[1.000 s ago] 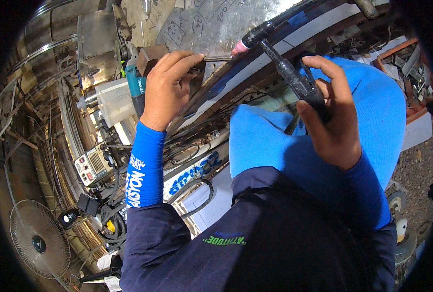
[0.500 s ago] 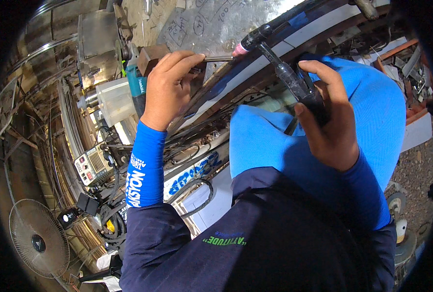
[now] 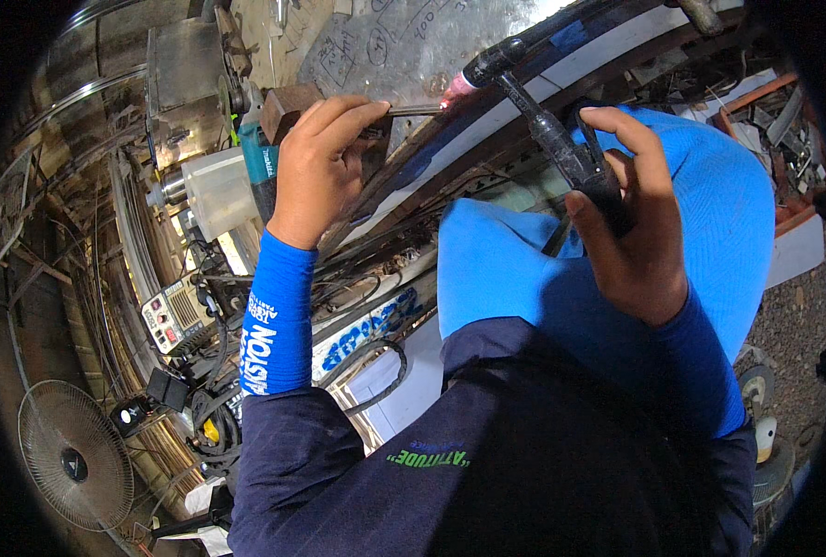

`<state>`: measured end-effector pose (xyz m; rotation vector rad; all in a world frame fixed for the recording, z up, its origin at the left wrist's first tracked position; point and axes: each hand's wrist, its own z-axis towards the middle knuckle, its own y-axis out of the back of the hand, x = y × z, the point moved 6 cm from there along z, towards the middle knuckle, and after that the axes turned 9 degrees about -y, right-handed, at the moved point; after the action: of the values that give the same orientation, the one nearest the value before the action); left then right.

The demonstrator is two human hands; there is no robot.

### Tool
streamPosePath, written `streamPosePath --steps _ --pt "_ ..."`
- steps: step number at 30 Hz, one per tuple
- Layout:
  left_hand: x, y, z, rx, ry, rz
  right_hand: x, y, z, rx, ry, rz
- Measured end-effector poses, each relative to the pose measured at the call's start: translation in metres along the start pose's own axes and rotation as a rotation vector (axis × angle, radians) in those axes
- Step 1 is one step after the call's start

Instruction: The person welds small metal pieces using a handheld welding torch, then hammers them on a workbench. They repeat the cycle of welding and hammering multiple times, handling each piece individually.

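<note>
Ok, L hand (image 3: 318, 172) pinching thin metal pc (image 3: 417, 110), R hand (image 3: 643, 237) grasping blk torch (image 3: 550, 135), pink nozzle (image 3: 457, 89) near pc's right end.

Bright sunlight; shirt (image 3: 487, 436) half shadowed; edges bowed.

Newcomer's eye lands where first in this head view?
Likely the black torch in the right hand, upper right of centre, with a bright glow at its pink nozzle. Next, the thin metal piece in the left hand, then bright blue cloth at right.
</note>
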<state>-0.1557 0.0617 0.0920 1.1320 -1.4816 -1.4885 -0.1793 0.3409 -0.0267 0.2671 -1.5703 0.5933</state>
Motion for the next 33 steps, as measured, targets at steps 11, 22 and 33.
streamPosePath --steps 11,22,33 --pt "0.000 0.000 -0.002 0.018 0.017 0.015 0.004 0.000 0.000 0.058 -0.260 0.163" --pt "0.000 0.003 -0.004 -0.005 -0.049 0.075 0.008 0.002 0.003 0.062 -0.140 0.033" --pt "0.002 -0.001 -0.003 0.022 0.049 -0.008 0.002 -0.001 0.000 0.051 -0.166 0.120"
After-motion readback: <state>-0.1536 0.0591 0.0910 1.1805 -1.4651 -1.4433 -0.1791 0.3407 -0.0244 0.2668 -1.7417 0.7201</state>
